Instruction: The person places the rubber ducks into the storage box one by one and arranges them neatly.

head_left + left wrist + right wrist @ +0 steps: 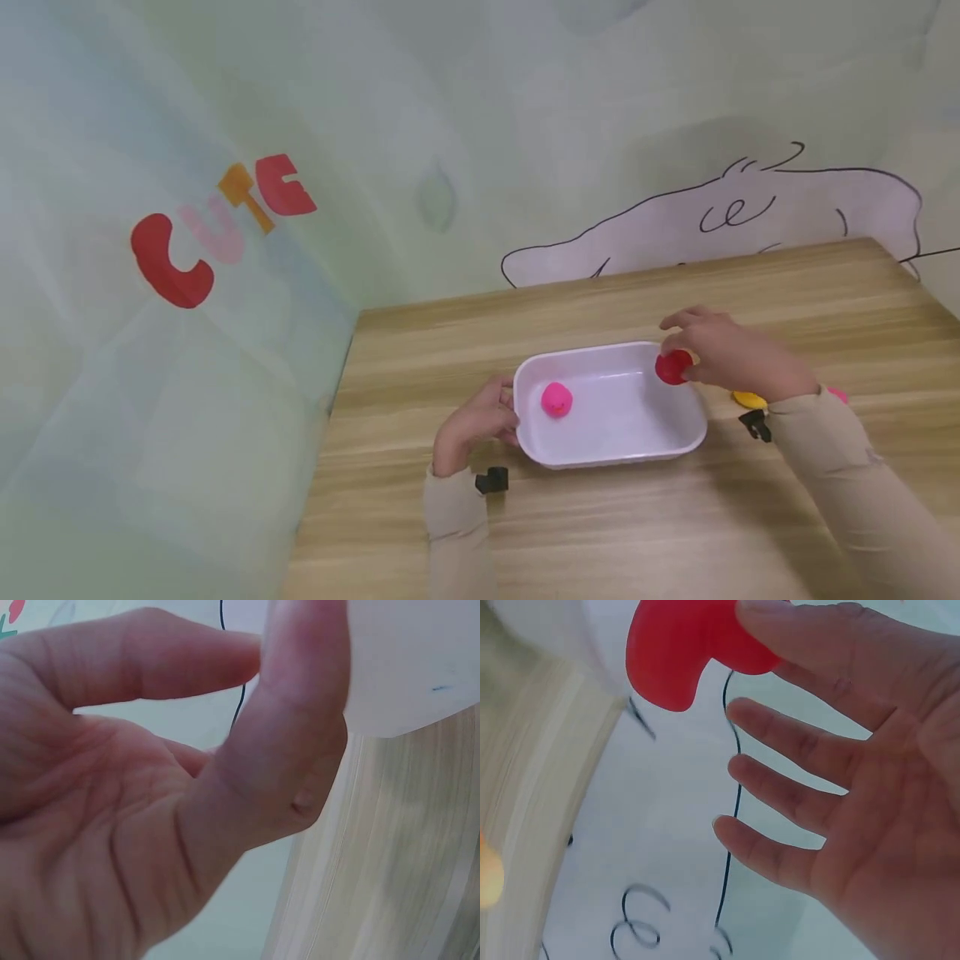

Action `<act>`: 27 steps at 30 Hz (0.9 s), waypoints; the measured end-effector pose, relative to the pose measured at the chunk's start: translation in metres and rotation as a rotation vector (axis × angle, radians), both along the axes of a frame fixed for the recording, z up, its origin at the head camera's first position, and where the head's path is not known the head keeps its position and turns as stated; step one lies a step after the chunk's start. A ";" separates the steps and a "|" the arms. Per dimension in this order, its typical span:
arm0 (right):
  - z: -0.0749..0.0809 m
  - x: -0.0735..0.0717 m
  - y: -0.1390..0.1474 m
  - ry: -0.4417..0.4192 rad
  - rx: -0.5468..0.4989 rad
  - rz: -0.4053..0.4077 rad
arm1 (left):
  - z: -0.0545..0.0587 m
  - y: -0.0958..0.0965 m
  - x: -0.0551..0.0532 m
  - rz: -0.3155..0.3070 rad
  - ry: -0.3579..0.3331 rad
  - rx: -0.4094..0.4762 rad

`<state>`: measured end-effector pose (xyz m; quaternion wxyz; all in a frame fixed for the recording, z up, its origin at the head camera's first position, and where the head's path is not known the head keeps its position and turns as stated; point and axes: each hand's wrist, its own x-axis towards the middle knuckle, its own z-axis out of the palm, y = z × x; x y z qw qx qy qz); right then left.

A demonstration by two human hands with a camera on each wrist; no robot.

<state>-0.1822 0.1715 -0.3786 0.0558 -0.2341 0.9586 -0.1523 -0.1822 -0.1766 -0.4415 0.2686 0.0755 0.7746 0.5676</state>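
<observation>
A white rectangular tray (pixel 622 429) with rounded corners sits on the table. My left hand (pixel 477 418) grips its left end, and the left wrist view shows the thumb and a finger (pixel 311 652) at the tray's wall. Inside the tray, toward the left, is a pink rubber duck (pixel 557 400) with a small orange beak. Over the tray's right back corner, my right hand (pixel 738 352) pinches a smooth, rounded red toy (pixel 667 656) between thumb and index finger. Its other fingers are spread and free of the toy.
A yellow toy (pixel 748 400) lies on the wooden table (pixel 420 358) right of the tray, partly behind the right wrist. Another pink thing (pixel 838 394) peeks out beyond the right sleeve. A printed backdrop (pixel 420 125) stands behind the table and along its left side.
</observation>
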 end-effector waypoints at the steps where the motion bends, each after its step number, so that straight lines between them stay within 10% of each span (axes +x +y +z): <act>1: 0.000 -0.001 -0.004 0.002 -0.004 0.012 | 0.000 0.000 -0.001 -0.002 0.001 -0.002; 27: -0.027 -0.027 -0.075 -0.060 0.040 0.195 | 0.002 0.001 -0.001 -0.027 0.009 0.018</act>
